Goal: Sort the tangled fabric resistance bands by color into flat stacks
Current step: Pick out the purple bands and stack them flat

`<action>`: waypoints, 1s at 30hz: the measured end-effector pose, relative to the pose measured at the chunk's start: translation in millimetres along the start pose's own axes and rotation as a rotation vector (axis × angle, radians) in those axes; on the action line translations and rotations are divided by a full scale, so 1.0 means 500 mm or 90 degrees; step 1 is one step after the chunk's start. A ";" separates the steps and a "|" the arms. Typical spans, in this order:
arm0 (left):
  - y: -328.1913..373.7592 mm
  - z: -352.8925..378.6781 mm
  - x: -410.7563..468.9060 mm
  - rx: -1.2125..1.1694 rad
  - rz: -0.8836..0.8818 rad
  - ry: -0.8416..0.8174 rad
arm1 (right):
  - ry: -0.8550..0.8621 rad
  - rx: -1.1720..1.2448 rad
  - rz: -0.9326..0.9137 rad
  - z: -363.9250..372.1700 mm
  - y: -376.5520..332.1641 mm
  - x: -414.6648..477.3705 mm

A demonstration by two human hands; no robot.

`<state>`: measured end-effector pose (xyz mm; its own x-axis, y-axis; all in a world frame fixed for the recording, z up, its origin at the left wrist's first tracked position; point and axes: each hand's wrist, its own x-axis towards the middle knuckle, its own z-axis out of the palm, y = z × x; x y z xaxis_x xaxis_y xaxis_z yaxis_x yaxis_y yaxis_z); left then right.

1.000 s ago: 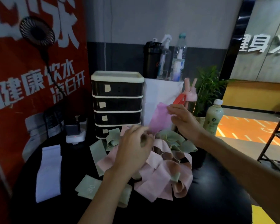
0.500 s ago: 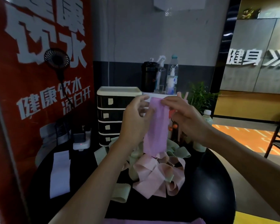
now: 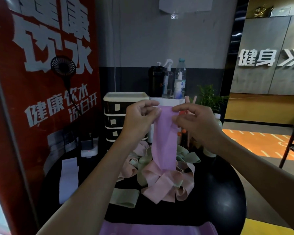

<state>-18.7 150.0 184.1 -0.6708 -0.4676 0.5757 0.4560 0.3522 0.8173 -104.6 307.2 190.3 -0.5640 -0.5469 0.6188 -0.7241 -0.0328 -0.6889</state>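
Saw a red banner (image 3: 41,85) at far left, with a black fan (image 3: 63,66) in front of it. Found 1 white band (image 3: 69,180) lying flat on the black table (image 3: 224,192) near its left rim. Noted a drawer unit (image 3: 115,116) at the back and 1 green band (image 3: 124,197) flat in front, just left of the tangled pile (image 3: 159,178) of pink and green bands at mid-table. Pinched the top left of a purple band (image 3: 164,141) between thumb and forefinger of the left hand (image 3: 139,119), other fingers curled. Held that band raised between the 2 hands, hanging down to the pile. Spotted purple fabric (image 3: 156,228) at the near edge, cut off by the frame. Pinched the band's top right with the right hand (image 3: 197,122), thumb against fingertips, remaining fingers loosely bent. Saw bottles (image 3: 180,78) and a plant (image 3: 209,97) at back right.
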 end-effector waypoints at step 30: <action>0.058 -0.019 0.023 -0.011 0.034 0.036 | 0.076 0.018 -0.035 -0.001 -0.062 0.024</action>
<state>-7.7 147.1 214.9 -0.6110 -0.4935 0.6190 0.5007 0.3648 0.7850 -89.2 301.9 219.1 -0.5680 -0.4404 0.6953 -0.7447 -0.0845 -0.6620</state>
